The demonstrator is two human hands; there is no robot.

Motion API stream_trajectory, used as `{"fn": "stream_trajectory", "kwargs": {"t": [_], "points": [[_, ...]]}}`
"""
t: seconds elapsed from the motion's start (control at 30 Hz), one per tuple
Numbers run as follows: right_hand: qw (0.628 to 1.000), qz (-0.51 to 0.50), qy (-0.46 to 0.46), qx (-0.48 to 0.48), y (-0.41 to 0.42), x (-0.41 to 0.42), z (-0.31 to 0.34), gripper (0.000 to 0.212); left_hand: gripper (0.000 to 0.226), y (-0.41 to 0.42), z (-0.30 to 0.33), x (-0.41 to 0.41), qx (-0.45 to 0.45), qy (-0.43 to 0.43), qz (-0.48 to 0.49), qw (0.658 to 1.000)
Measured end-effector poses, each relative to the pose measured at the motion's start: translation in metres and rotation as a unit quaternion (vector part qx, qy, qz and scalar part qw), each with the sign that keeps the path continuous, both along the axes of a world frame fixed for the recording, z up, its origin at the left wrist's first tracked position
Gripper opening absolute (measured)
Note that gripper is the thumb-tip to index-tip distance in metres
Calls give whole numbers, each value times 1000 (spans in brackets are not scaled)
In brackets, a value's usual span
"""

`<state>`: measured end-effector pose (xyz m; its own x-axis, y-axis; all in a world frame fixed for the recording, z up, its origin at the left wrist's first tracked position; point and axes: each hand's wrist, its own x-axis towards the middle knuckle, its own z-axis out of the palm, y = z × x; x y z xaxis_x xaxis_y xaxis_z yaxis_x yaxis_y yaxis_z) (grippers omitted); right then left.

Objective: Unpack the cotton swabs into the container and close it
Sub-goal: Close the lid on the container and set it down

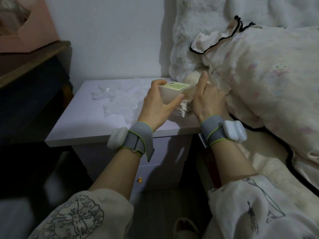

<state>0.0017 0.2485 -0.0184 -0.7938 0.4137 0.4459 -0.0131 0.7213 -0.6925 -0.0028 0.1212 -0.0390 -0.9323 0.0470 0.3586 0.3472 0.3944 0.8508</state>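
A white container (170, 95) with a yellow-green label on its upturned face lies tilted at the right edge of the nightstand (96, 135). My left hand (158, 102) grips it, fingers over the far side and thumb on the near side. A dense bundle of wooden-stick cotton swabs (185, 107) shows at the container's right end. My right hand (208, 99) is against that bundle with one digit raised; its other fingers curl out of sight behind the swabs.
Crumpled clear plastic wrapping (117, 99) lies across the nightstand's middle and back. A quilt (259, 75) and a white plush toy (189, 40) crowd the right side. A dark desk (25, 69) carrying a pink box (29, 28) stands on the left.
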Motion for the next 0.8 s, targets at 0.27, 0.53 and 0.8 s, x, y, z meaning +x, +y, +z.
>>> {"fn": "stream_trajectory", "kwargs": {"t": [0.27, 0.53, 0.8], "points": [[985, 31, 79, -151, -17, -5, 1, 55, 54, -23, 6, 8, 25, 1, -8, 1000], [981, 80, 16, -175, -44, -14, 2, 44, 47, -44, 10, 13, 67, 11, -14, 998], [976, 175, 3, -129, -82, -42, 3, 35, 43, -116, 25, 10, 113, 54, 96, 987]]}}
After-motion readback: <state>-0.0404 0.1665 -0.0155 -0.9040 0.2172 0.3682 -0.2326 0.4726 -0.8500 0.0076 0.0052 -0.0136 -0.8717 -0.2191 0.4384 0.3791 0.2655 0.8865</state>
